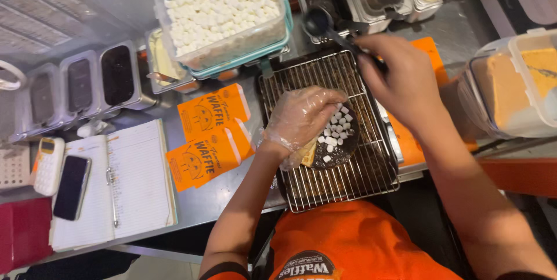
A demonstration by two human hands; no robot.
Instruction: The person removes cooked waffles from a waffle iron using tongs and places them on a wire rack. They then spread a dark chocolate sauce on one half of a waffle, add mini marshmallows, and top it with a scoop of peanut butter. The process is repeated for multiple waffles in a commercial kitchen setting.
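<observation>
While left hand steadies waffle, scoop (right-held) points up-left.

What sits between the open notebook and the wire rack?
Two orange paper sleeves lie on the steel counter between the notebook and the wire rack, seen in the head view.

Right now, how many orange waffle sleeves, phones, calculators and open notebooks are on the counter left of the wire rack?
Orange waffle sleeves: 2
Phones: 1
Calculators: 1
Open notebooks: 1
Total: 5
</observation>
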